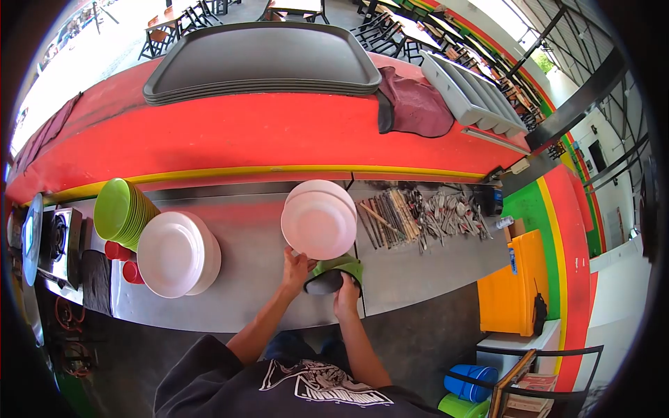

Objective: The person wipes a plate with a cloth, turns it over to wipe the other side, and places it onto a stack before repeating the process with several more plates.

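Observation:
My left hand (298,269) is at the near rim of a pale pinkish-white plate (318,226), its fingers closed on the edge. Behind that plate a second one (327,186) of the same kind peeks out. In my right hand (345,298) is a folded green and dark cloth (326,281), just below the plate's near edge. Part of the cloth hides the fingers. To the left stands a stack of white plates (171,254), with a stack of green bowls (118,212) behind it.
Chopsticks (390,217) and loose cutlery (449,214) lie on the steel counter (258,292) to the right. Red cups (131,272) and a gas stove (61,240) are at the left. Grey trays (265,59), a maroon cloth (414,104) and a cutlery holder (477,94) rest on the red ledge.

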`<state>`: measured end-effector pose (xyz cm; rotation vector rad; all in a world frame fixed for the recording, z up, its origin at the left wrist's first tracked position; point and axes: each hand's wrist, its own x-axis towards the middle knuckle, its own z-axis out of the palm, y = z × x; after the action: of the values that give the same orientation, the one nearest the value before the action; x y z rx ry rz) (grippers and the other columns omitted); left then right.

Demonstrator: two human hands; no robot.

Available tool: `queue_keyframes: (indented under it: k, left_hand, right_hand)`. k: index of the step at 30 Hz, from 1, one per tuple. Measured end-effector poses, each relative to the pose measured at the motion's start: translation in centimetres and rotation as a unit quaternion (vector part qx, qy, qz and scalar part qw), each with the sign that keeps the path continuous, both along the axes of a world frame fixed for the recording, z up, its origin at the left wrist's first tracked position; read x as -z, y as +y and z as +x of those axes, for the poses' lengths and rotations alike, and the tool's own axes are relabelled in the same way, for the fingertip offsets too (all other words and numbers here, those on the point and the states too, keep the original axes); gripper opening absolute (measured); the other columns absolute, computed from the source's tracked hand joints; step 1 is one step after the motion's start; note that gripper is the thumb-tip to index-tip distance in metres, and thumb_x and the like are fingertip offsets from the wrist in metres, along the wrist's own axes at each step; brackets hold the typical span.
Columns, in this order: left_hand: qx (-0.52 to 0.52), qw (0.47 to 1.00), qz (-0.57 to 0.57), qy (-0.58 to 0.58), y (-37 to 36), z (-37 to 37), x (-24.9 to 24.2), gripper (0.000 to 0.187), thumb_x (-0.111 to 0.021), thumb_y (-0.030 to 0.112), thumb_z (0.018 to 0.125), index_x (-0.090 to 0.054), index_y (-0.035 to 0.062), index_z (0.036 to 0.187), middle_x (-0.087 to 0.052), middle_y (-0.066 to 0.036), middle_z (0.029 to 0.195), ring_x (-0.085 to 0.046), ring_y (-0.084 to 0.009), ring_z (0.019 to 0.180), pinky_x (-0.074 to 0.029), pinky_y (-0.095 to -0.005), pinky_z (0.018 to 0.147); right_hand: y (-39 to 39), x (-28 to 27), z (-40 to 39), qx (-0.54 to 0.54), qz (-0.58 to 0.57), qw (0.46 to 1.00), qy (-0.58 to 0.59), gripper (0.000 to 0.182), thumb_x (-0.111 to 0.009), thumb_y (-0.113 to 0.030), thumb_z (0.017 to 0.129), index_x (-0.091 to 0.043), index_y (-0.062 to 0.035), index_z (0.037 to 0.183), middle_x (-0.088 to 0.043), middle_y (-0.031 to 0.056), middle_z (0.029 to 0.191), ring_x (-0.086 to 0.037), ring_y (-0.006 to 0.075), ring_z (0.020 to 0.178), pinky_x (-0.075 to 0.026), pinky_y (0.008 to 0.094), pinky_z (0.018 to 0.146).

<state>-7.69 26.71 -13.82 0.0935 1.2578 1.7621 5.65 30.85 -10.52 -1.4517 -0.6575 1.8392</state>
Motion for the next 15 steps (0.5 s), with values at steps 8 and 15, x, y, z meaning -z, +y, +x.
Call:
queue_keyframes:
  k: [8, 15]
  left_hand:
    - [0.273, 0.944, -0.125, 0.137, -4.2, 1.2, 0.1, 0.062, -0.049, 0.053, 0.099, -0.046, 0.0044, 0.138, -0.056, -0.017, 0.133, -0.056, -0.0271, 0.12, -0.042, -0.0398, 0.104]
    - [0.453, 0.868, 0.064, -0.193, -9.7, 3.2, -4.7, 0.078, -0.041, 0.064, 0.098, -0.05, -0.004, 0.135, -0.058, -0.014, 0.13, -0.056, -0.0229, 0.12, -0.042, -0.0364, 0.105]
  right_hand:
    - [-3.5, 0.1, 7.6, -0.06, 0.012, 0.973, 0.223, 0.038, -0.049, -0.023, 0.099, -0.053, -0.0031, 0.131, -0.059, 0.01, 0.126, -0.058, 0.0241, 0.114, -0.046, 0.0387, 0.098]
    - [-9.0, -10.8, 10.2, -0.085, -0.095, 0.932, 0.34, 0.037, -0.042, -0.025, 0.101, -0.052, -0.0026, 0.128, -0.061, 0.0102, 0.119, -0.059, 0.0262, 0.109, -0.047, 0.0404, 0.095]
